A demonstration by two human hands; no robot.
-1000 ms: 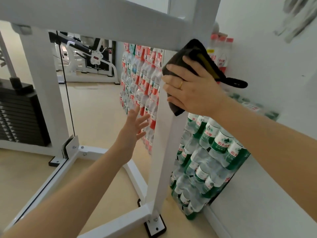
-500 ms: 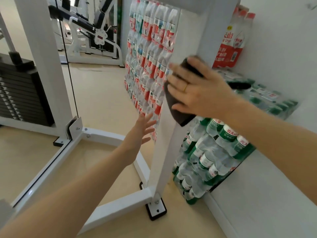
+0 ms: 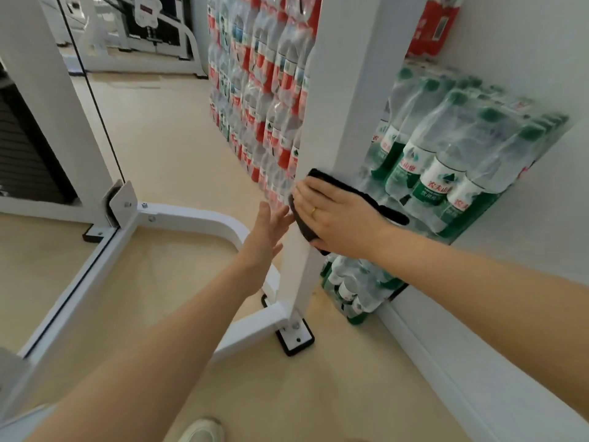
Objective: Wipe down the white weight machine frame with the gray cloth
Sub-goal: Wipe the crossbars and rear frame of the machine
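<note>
Right hand (image 3: 338, 218) presses gray cloth (image 3: 366, 199) flat against frame upright (image 3: 344, 106) — maximizing wiping contact; left hand (image 3: 267, 231) spread, hovering beside — likely for balance.

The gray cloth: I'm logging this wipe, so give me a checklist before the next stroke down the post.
1. Gray cloth flat against the white upright post: ok.
2. Right hand pressing on the cloth: ok.
3. Left hand open, off the cloth: ok.
4. Post below the cloth bare down to the foot plate: ok.
5. Green-label bottle packs close behind the post: not ok.
6. Cloth's wiping face clean: cannot tell.
</note>
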